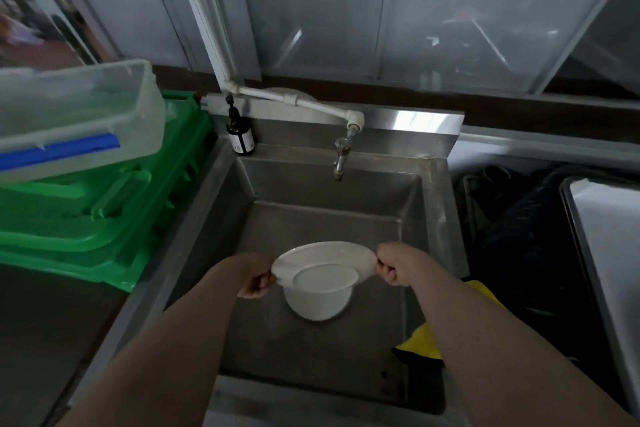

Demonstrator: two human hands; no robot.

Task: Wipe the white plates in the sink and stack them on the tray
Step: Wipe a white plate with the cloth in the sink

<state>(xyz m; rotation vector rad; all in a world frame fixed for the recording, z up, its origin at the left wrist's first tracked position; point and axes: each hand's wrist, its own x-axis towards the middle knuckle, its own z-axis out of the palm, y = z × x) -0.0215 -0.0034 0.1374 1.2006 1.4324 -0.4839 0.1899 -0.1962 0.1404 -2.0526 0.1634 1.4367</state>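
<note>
Plates are what this job turns on, and one white plate (323,262) hangs above the steel sink (221,211), tilted so its underside faces the person. The left hand (257,282) pinches its left rim and the right hand (394,265) grips the right rim, fingers curled on both. Under it in the basin sits another white dish (317,305), though whether plate or bowl I cannot quite tell. The tray (602,218) at far right shows no stacked plates in its visible part, so stacking seems barely begun. A yellow cloth (424,340) lies on the sink's right edge, in neither hand, so wiping looks unfinished.
</note>
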